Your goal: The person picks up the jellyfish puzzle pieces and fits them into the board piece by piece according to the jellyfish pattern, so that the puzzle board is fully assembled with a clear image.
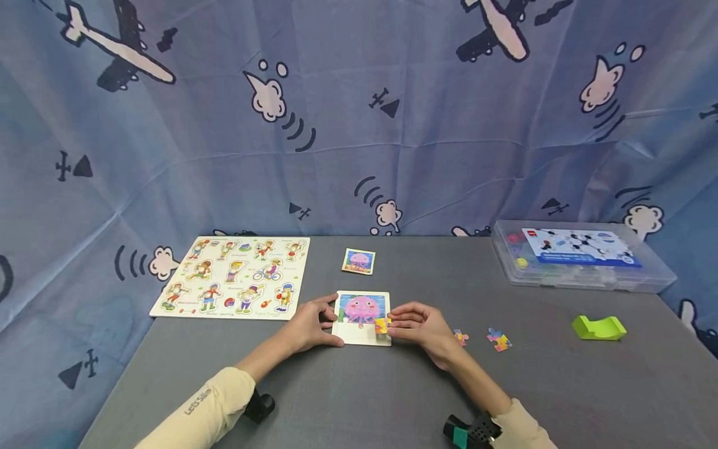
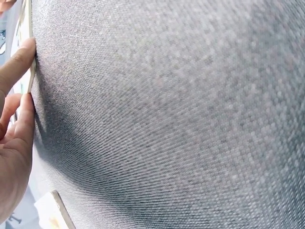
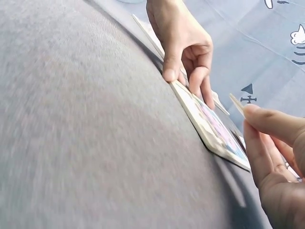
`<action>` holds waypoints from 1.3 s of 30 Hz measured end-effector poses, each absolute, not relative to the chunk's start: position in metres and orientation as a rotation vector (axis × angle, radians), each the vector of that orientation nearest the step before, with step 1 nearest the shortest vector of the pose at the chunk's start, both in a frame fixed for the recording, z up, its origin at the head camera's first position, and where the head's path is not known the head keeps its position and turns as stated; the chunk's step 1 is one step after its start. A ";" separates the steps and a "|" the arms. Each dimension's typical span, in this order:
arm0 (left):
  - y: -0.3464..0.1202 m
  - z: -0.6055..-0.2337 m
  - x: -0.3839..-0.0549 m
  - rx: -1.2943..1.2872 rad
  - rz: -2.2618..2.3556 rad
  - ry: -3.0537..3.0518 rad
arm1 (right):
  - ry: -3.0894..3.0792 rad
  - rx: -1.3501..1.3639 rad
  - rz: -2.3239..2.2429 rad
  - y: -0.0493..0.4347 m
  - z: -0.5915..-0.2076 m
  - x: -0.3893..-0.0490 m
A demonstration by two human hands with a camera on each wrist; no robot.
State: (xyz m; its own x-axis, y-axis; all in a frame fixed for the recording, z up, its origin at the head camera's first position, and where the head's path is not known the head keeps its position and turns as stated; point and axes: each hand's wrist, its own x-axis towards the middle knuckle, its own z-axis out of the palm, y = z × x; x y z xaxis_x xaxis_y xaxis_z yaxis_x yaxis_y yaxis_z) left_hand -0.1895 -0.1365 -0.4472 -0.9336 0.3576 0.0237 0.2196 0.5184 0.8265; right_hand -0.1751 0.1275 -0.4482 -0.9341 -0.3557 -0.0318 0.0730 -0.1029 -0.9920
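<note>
A pink octopus picture fills the upper part of a small puzzle board (image 1: 348,335), whose lower strip is bare cream. My left hand (image 1: 310,325) holds the board's left side, thumb at the near corner and fingers bent along the edge; the right wrist view shows this hand (image 3: 183,40) too. Between thumb and fingertips, my right hand (image 1: 422,327) pinches a yellow-orange puzzle piece (image 1: 382,325) over the board's lower right. In the right wrist view the piece (image 3: 235,101) is tilted and raised above the board (image 3: 202,131). Two colourful loose pieces (image 1: 499,340) (image 1: 461,337) lie right of my right hand.
A small octopus picture card (image 1: 359,261) lies behind the board. To the left is a large board of cartoon sports figures (image 1: 230,277). A transparent plastic case (image 1: 583,257) stands at the back right, with a green curved block (image 1: 599,328) before it.
</note>
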 end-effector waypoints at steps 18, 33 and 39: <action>-0.136 -0.446 -0.189 0.507 1.309 2.644 | 2.052 -0.227 -2.137 0.070 -0.454 -0.174; -0.136 -0.447 -0.189 0.548 1.322 2.646 | 2.570 -0.343 -1.819 0.046 -0.455 -0.175; -0.139 -0.446 -0.187 0.597 1.348 2.655 | 2.627 -0.380 -1.735 0.042 -0.452 -0.175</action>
State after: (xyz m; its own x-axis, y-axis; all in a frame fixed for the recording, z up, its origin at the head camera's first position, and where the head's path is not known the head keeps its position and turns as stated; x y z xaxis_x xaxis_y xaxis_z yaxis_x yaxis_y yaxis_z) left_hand -0.1870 -0.1387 -0.4456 -0.9174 0.3891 0.0833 0.2968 0.5297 0.7945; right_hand -0.1747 0.0416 -0.4519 -0.9709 -0.1825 0.1553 -0.2145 0.3727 -0.9028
